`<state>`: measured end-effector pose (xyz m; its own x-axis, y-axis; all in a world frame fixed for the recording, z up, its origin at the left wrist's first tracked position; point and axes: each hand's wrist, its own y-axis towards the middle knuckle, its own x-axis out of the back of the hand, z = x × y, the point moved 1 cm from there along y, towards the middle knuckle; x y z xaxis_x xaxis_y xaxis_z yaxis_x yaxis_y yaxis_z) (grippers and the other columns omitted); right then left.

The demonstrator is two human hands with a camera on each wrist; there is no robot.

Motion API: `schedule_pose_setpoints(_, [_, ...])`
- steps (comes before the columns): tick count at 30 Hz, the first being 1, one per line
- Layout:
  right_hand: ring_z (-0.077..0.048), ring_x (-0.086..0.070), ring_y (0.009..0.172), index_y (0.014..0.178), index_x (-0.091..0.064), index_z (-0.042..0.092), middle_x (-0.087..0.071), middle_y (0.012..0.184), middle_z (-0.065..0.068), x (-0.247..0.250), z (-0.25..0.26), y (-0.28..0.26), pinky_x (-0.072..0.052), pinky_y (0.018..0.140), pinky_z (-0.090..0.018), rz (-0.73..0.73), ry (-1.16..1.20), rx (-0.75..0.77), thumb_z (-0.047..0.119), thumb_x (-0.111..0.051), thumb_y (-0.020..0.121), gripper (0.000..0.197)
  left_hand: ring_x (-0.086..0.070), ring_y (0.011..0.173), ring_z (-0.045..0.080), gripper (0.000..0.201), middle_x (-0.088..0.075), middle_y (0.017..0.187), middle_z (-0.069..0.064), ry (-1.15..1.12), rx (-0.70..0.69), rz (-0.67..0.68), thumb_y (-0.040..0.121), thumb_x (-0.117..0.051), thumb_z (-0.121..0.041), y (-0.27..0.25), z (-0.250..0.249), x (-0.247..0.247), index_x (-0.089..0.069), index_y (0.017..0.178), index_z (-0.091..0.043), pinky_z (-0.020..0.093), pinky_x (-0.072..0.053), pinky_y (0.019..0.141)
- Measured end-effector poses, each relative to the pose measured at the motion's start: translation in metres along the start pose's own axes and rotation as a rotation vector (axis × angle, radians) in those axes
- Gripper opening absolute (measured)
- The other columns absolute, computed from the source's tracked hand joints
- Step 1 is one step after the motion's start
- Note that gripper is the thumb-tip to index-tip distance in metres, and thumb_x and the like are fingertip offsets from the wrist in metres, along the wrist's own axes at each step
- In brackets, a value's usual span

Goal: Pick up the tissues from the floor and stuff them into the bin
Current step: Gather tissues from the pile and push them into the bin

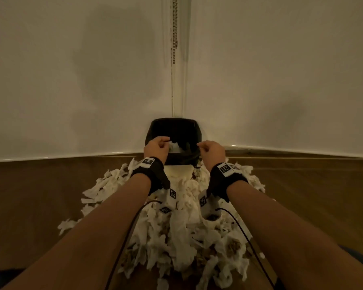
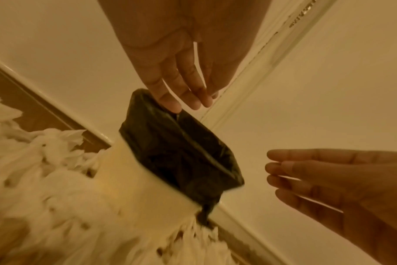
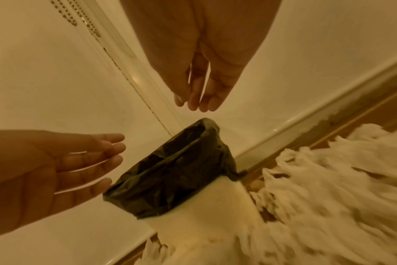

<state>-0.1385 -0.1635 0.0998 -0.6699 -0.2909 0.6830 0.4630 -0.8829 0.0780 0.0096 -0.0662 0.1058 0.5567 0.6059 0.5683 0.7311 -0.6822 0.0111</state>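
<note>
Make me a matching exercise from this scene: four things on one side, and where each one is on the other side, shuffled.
Things:
1. black plastic bin liner
2. crumpled white tissues
3. beaded metal chain
4. brown wooden floor

Places:
A. hanging in the wall corner
B. folded over the rim of the cream bin
C. under the heap
D. heaped in front of the bin

Pairs: 1-B, 2-D, 3-A, 4-C.
</note>
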Motion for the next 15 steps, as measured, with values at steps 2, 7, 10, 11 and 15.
schedule_pose_setpoints(2, [-0.023,-0.061,0.106,0.112,-0.068,0.011,-0.066,0.115,-0.009,-0.001,-0.013,-0.022,-0.043,0.089,-0.023,0.028,0.003,-0.045,0.012,-0.051,0.093,0.025,-0.061,0.099,0.023,0.025,-0.068,0.104,0.008,0.001,0.022,0.076,0.091,-0.053,-0.018,-0.021,0.010,-0.013,-0.064,0.114,-0.014,0.028,-0.047,0.088])
schedule_pose_setpoints(7, [-0.024,-0.060,0.107,0.110,-0.069,0.009,-0.067,0.115,-0.010,-0.014,-0.062,-0.079,-0.044,0.091,-0.026,0.148,-0.052,-0.152,0.012,-0.052,0.093,0.025,-0.064,0.096,0.023,0.021,-0.068,0.105,0.008,0.103,0.080,0.243,0.090,-0.054,-0.021,-0.075,0.050,-0.055,-0.066,0.107,-0.017,0.035,-0.052,0.087])
schedule_pose_setpoints(10, [-0.024,-0.062,0.102,0.108,-0.070,0.008,-0.068,0.111,-0.010,-0.023,-0.093,-0.109,-0.046,0.087,-0.026,0.198,-0.064,-0.212,0.011,-0.053,0.092,0.023,-0.062,0.095,0.021,0.021,-0.067,0.108,0.004,0.238,0.102,0.342,0.091,-0.052,-0.022,-0.106,0.081,-0.077,-0.066,0.106,-0.019,0.024,-0.049,0.077])
schedule_pose_setpoints(11, [-0.024,-0.062,0.102,0.107,-0.070,0.007,-0.068,0.110,-0.011,-0.026,-0.103,-0.117,-0.046,0.087,-0.026,0.213,-0.071,-0.231,0.011,-0.053,0.092,0.023,-0.061,0.097,0.020,0.021,-0.066,0.110,0.003,0.286,0.102,0.382,0.091,-0.052,-0.022,-0.117,0.091,-0.083,-0.066,0.106,-0.019,0.022,-0.046,0.076])
schedule_pose_setpoints(15, [-0.026,-0.062,0.100,0.107,-0.069,0.008,-0.066,0.111,-0.011,-0.036,-0.132,-0.141,-0.050,0.089,-0.034,0.289,-0.094,-0.321,0.012,-0.051,0.093,0.023,-0.057,0.106,0.020,0.026,-0.059,0.119,0.004,0.473,0.086,0.585,0.088,-0.060,-0.027,-0.149,0.123,-0.105,-0.060,0.113,-0.019,0.027,-0.045,0.084])
